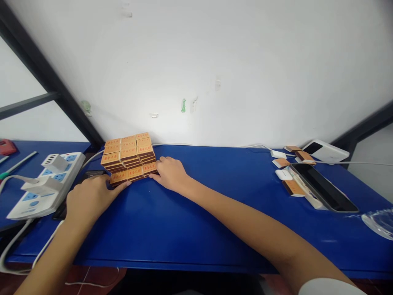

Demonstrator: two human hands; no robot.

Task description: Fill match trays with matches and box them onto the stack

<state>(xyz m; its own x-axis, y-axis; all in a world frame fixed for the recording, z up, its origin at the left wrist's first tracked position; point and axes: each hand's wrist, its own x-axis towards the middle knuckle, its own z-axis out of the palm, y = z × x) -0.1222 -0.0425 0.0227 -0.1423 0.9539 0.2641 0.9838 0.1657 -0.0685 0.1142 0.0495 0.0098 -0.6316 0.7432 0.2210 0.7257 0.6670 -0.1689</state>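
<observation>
A stack of matchboxes (129,152) with orange labels stands at the back left of the blue table, against the wall. Along its front lies a lower row of matchboxes (134,173). My left hand (90,196) is at the left end of this row, thumb along its front edge. At the right end, the fingers of my right hand (170,173) press on the row. Both hands close on the row from opposite ends; some fingertips are hidden behind the boxes.
White power strips (46,186) with plugs and cables lie at the left, beside a dark flat object (61,207). At the right are a phone (324,187), loose matchboxes (294,188), a white device (326,151), an earphone case (283,175) and a clear round object (380,223).
</observation>
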